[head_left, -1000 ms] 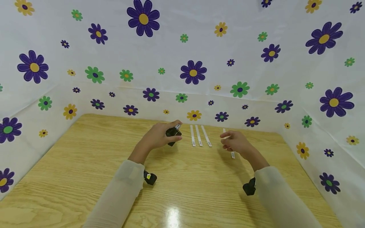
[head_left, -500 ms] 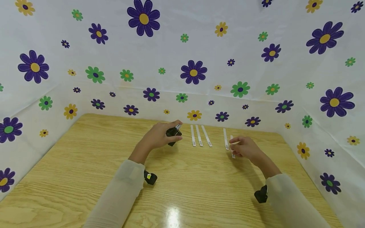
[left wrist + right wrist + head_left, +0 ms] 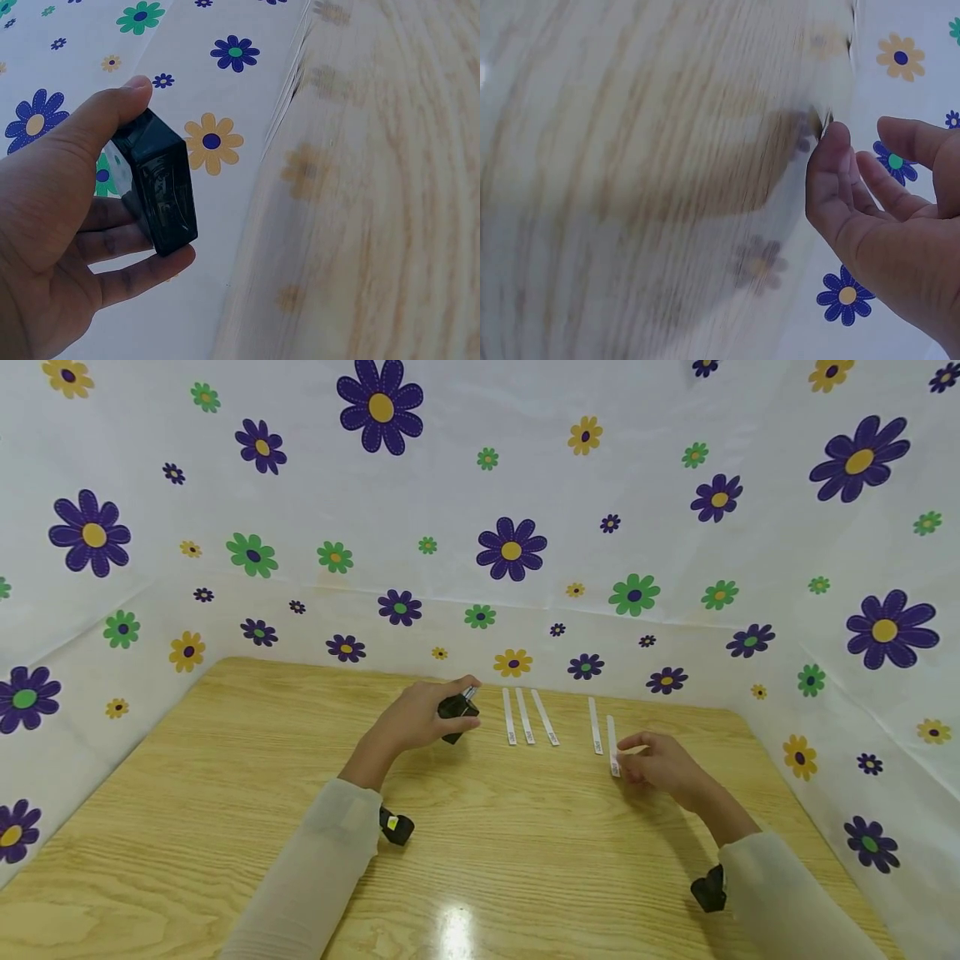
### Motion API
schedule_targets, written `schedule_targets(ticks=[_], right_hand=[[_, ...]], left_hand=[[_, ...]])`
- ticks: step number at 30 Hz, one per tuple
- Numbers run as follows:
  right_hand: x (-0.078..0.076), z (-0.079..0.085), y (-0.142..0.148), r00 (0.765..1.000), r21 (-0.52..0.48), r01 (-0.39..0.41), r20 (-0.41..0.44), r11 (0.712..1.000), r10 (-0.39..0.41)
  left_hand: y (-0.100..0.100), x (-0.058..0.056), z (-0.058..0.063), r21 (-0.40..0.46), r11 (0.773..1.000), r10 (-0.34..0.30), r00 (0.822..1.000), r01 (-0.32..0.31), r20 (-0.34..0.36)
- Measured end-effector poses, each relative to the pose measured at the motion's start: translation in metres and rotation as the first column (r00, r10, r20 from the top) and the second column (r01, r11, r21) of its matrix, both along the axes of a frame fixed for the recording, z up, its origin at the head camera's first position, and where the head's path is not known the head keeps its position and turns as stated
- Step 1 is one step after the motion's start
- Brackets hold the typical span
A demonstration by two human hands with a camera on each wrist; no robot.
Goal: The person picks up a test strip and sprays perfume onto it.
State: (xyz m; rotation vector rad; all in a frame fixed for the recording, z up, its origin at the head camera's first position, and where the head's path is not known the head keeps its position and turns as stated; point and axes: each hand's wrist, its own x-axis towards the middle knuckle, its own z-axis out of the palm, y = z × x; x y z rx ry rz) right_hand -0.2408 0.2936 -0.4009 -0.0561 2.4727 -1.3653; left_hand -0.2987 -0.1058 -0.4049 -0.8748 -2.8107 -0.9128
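My left hand (image 3: 412, 717) grips a dark glass perfume bottle (image 3: 454, 707) with a silver neck, above the far middle of the table. In the left wrist view the bottle (image 3: 171, 196) sits between thumb and fingers, its flat faces showing. My right hand (image 3: 663, 770) is low over the table at the right, fingertips right at the lower end of a white paper strip (image 3: 612, 742). Its fingers are loosely bent, with a gap to the thumb and nothing between them in the right wrist view. Another strip (image 3: 595, 725) lies just left of that one.
Three more white paper strips (image 3: 525, 717) lie side by side between the bottle and the right-hand pair, printed ends toward me. A white flowered cloth (image 3: 420, 510) walls in the wooden table (image 3: 480, 835) at the back and sides. Black wrist cameras (image 3: 708, 889) hang under my sleeves.
My right hand has moved right and toward me, leaving the two right strips in plain sight. The left hand and perfume bottle have stayed in place.
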Motion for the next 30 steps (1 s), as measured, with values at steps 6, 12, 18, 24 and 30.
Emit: schedule_targets(ticks=[6,12,18,24,30], right_hand=[[0.003,-0.002,-0.003,0.998,-0.039,0.027,0.051,0.999,-0.025],[0.003,-0.006,-0.006,0.994,-0.044,0.075,0.082,0.996,-0.071],[0.003,-0.008,-0.009,0.991,-0.022,0.109,0.078,0.994,-0.107],[0.004,-0.009,-0.013,0.986,0.028,0.157,0.054,0.987,-0.159],[0.003,-0.008,-0.017,0.978,0.069,0.201,0.044,0.977,-0.204]], left_hand=[[-0.001,-0.001,-0.001,-0.009,1.000,0.007,1.000,-0.006,0.004],[-0.001,-0.001,-0.002,-0.009,1.000,0.014,1.000,-0.014,0.008],[0.000,-0.001,-0.002,0.001,1.000,0.010,1.000,-0.010,0.005],[0.000,0.000,-0.002,-0.008,1.000,0.004,1.000,-0.004,0.003],[0.000,0.000,-0.001,-0.007,1.000,0.006,1.000,-0.006,0.003]])
